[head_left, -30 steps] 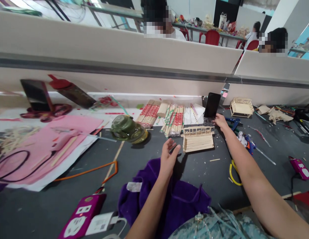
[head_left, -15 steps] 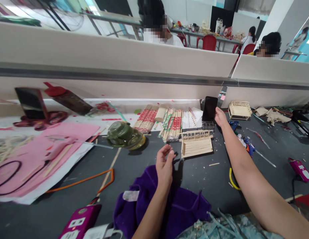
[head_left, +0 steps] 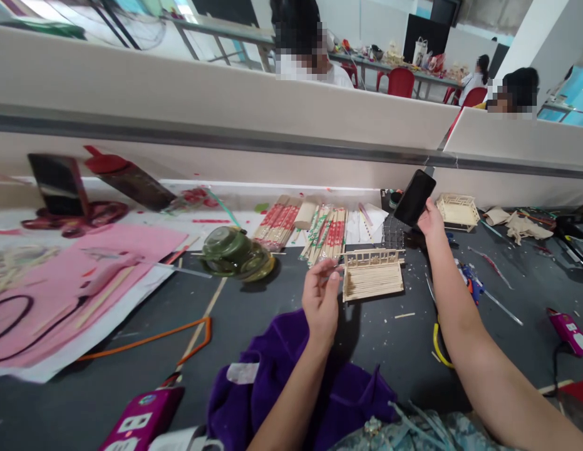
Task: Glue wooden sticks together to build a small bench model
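A dark-screened smartphone (head_left: 414, 198) is gripped at its right edge by my right hand (head_left: 431, 219), tilted and lifted in front of the partition. Below it stands a small black wire rack (head_left: 393, 233). My left hand (head_left: 322, 297) is raised with fingers loosely curled and apart, nothing visible in it. Just right of those fingers is a small bed-like model made of wooden sticks (head_left: 373, 279), with a railing along its back. Whether the fingertips touch the model I cannot tell. A purple cloth (head_left: 258, 382) lies beneath my left forearm.
Bundled chopsticks (head_left: 277, 219), a green glass jar (head_left: 235, 254) and a pink glue gun (head_left: 106, 275) lie leftward. A second stick model (head_left: 457, 212), a blue glue gun (head_left: 470, 280) and yellow-handled scissors (head_left: 440, 344) are at right. A white partition (head_left: 216, 81) borders the back; people sit beyond it.
My right hand has lifted the smartphone from its upright place by the wire rack and tilted it rightward. My left hand has shifted slightly right and up, closer to the stick model.
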Motion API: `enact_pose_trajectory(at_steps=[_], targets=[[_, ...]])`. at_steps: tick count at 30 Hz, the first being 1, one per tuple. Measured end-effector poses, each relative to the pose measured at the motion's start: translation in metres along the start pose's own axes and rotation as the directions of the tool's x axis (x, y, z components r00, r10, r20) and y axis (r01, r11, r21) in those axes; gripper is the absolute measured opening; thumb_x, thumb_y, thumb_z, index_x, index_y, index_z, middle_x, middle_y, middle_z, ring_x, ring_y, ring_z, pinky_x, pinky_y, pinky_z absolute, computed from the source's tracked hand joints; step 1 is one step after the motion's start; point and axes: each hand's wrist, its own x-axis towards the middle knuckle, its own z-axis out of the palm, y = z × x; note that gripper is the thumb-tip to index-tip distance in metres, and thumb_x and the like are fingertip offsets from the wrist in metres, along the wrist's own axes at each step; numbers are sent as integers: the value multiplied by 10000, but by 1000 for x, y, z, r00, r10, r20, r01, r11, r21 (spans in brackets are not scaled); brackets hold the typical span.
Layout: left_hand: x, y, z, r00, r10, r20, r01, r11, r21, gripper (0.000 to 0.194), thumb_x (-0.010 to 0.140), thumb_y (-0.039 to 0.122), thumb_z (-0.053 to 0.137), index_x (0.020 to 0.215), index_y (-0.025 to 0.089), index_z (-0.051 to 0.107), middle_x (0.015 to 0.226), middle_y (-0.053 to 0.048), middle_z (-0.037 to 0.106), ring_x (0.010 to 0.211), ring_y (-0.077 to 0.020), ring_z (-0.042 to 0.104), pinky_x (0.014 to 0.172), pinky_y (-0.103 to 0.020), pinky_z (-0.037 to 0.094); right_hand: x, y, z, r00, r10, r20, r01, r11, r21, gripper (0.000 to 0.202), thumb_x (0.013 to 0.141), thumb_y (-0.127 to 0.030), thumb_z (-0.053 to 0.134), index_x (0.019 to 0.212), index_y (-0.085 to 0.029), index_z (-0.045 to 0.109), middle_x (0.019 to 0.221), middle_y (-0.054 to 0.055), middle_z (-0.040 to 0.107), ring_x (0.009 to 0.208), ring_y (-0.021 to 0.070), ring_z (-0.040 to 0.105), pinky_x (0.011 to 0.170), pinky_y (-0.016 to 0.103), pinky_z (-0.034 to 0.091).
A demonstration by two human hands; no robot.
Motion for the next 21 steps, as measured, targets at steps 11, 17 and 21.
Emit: enact_pose_trajectory(at_steps=[11, 17, 21], targets=[[8, 19, 32, 994, -87, 62, 96, 985, -147, 287, 891, 385, 733, 1117, 215, 680, 1033, -55, 723, 789, -139, 663, 751, -270, 555, -90, -44, 41, 907, 168, 386, -276, 929, 245, 665, 1038, -643, 226, 1303, -210, 656, 1198, 133, 759, 1212, 275, 667, 988, 585, 571], [14, 20, 54, 949, -186, 253, 216, 972, -95, 406, 898, 493, 699, 1197, 222, 652, 1153, -97, 704, 904, -199, 710, 723, -303, 576, -122, -43, 59, 875, 246, 417, -362, 904, 228, 734, 1013, -699, 198, 1282, -202, 666, 1243, 142, 747, 1162, 280, 688, 984, 518, 587], [13, 14, 63, 836, -315, 449, 388, 919, -77, 521, 855, 552, 739, 1229, 199, 656, 1055, -98, 745, 895, -231, 732, 726, -330, 589, -140, -37, 63, 867, 306, 393, -403, 895, 193, 689, 1011, -688, 265, 1267, -193, 669, 1203, 129, 766, 1130, 277, 708, 975, 487, 600]])
